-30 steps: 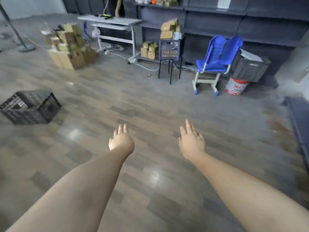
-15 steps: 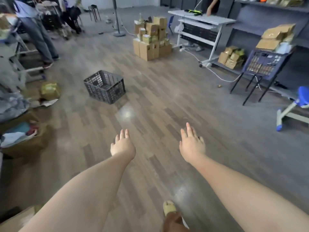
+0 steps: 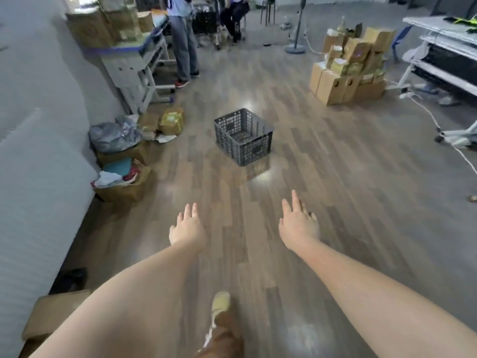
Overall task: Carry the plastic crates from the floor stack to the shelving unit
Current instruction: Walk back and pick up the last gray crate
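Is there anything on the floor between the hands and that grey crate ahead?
Nothing visible. Bare floor lies between the left hand, the right hand and the grey crate. The bags sit off to the left, the cardboard boxes far right.

Wood-plank floor (image 3: 322,202), grey crate (image 3: 244,136), stacked cardboard boxes (image 3: 348,65)

One grey plastic crate (image 3: 244,136) stands on the wood-look floor. Two bare hands reach forward, the left hand (image 3: 187,228) and the right hand (image 3: 299,225), both holding nothing. One shoe (image 3: 220,304) shows below them. Two other people (image 3: 183,40) are at the far end. The cardboard boxes (image 3: 348,65) stacked on the right number perhaps a dozen; blur hides the exact count.
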